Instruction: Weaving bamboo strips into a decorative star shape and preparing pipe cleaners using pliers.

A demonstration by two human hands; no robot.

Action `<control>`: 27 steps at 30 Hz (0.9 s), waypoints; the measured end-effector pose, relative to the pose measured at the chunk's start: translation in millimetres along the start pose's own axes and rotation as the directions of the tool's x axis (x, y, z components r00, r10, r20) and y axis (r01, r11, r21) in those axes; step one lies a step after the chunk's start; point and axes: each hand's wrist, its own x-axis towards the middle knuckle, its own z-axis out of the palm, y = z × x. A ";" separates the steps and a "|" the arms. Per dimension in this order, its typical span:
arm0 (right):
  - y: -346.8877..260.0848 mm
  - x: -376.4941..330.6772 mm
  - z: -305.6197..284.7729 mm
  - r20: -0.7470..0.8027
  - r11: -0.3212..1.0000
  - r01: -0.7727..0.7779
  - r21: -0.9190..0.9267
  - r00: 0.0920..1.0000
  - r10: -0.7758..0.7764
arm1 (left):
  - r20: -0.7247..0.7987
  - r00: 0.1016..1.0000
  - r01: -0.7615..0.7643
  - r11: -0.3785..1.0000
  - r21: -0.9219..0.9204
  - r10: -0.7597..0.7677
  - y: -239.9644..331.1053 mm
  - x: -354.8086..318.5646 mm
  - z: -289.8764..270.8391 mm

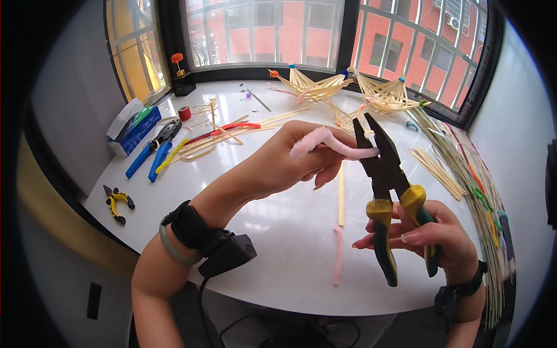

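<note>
Head view: left hand (277,159) pinches pink pipe cleaner (353,152), apparently steadying its end at pliers (384,175); right hand (445,239) grips their parted handles (383,246).

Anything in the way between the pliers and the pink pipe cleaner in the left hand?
Nothing visible: the pipe cleaner extends from the left hand to the parted jaws of the pliers in the right hand.

Glossy white tabletop (278,272): blue-handled metal pliers (166,136), small yellow-and-black pliers (112,199), red spool (184,113), pale flat strips (438,170), short pink fuzzy stem (338,255).
</note>
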 end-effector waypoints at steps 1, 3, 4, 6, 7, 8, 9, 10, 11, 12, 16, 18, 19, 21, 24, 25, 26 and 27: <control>0.7 2.4 1.6 0.001 1.000 -0.011 0.013 1.000 0.011 | -0.001 1.000 -0.021 1.000 -0.003 0.021 -1.2 -2.4 -1.9; 4.2 1.5 1.1 -0.006 0.997 0.005 0.078 1.000 -0.005 | 0.021 0.999 -0.037 0.999 -0.018 0.037 -7.0 0.3 -2.3; 8.5 3.4 -1.3 -0.008 0.988 0.025 0.151 1.000 -0.024 | 0.034 0.999 -0.038 0.999 -0.013 0.038 -9.4 0.9 -2.5; 9.2 -2.8 3.2 -0.132 0.992 0.044 0.116 0.991 -0.028 | 0.019 0.999 -0.030 0.998 -0.059 0.031 -4.1 5.3 6.4; 8.3 -7.0 4.3 -0.150 0.994 0.061 0.096 0.988 -0.046 | 0.022 0.999 -0.030 0.997 -0.064 0.032 -4.5 8.7 10.2; 9.9 -4.6 4.5 -0.159 0.994 0.071 0.086 0.986 -0.057 | 0.018 1.000 -0.019 0.998 -0.067 0.020 -8.6 9.8 9.5; 10.9 -0.6 8.0 -0.193 0.997 0.080 0.022 0.978 -0.074 | -0.003 1.000 -0.004 0.998 -0.062 0.004 -12.6 9.0 8.5; 12.4 3.3 9.0 -0.168 0.997 0.074 0.021 0.983 -0.070 | -0.007 1.000 0.018 0.998 -0.055 -0.018 -14.1 7.0 7.0; 13.7 6.6 7.8 -0.205 0.998 0.066 -0.024 0.976 -0.069 | -0.035 0.998 0.043 0.996 -0.072 -0.046 -15.6 4.9 7.5; 14.9 9.8 6.9 -0.242 0.996 0.057 -0.069 0.968 -0.072 | -0.061 0.995 0.068 0.994 -0.089 -0.074 -18.0 4.2 8.7; 14.0 12.7 5.5 -0.381 0.930 0.008 -0.368 0.911 -0.158 | -0.132 0.990 -0.083 0.965 -0.248 0.052 -30.8 17.0 20.8; 17.6 12.9 -0.5 -0.340 0.892 -0.002 -0.453 0.925 -0.170 | -0.174 0.984 -0.091 0.964 -0.250 0.047 -29.0 14.6 33.2; 20.9 13.8 -1.9 -0.323 0.877 0.013 -0.481 0.927 -0.191 | -0.265 0.964 -0.081 0.942 -0.325 -0.008 -31.0 13.3 38.6; 20.0 18.9 4.2 -0.289 0.859 0.035 -0.511 0.934 -0.210 | -0.302 0.953 -0.099 0.915 -0.391 -0.026 -34.9 10.0 39.3; 6.6 15.1 12.7 -0.310 0.893 0.053 -0.447 0.927 -0.210 | -0.287 0.957 -0.145 0.911 -0.387 0.030 -25.9 11.0 38.3; 4.2 16.0 2.6 -0.263 0.938 0.019 -0.346 0.958 -0.117 | -0.284 0.956 -0.183 0.905 -0.384 0.073 -23.6 10.0 37.1; 3.2 16.7 -1.7 -0.205 0.969 -0.025 -0.244 0.978 -0.026 | -0.291 0.954 -0.188 0.906 -0.379 0.076 -21.3 9.1 34.6; 5.5 16.2 -0.2 -0.223 0.968 -0.061 -0.245 0.975 0.005 | -0.302 0.948 -0.217 0.903 -0.371 0.104 -18.7 8.5 31.4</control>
